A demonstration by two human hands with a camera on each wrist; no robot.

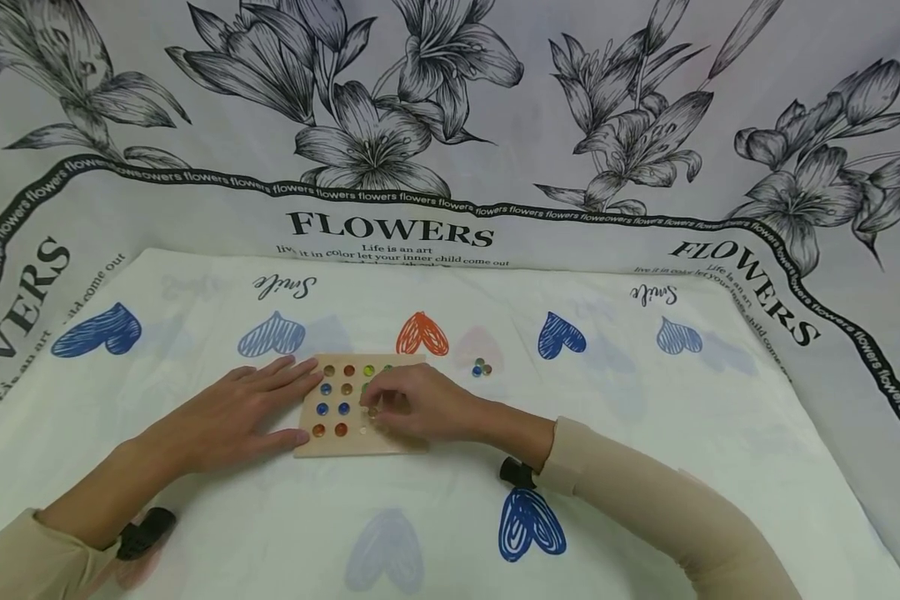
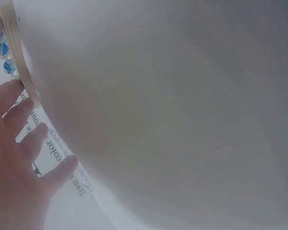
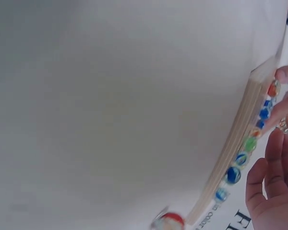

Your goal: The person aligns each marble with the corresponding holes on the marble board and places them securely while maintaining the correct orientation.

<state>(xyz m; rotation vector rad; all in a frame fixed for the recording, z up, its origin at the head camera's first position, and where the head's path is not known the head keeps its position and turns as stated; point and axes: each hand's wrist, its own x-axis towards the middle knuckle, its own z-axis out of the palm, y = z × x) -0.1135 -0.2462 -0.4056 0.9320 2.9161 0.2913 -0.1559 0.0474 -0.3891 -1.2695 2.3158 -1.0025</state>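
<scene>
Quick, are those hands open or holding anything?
Left hand: open, touching the flat, pale wooden board.
Right hand: closed, pinching a round, mostly clear glass marble.

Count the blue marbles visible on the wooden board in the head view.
3: one blue marble leftmost in the second row from the top, then a second and third starting the row below. The right hand may hide others.

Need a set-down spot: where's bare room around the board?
Head view: bare white cloth below the board, between left sleeve and right sleeve; another patch right of the loose marbles, above the right sleeve. Crowded: the board, dotted with seated marbles, left hand on its left edge, right hand over its right side.
</scene>
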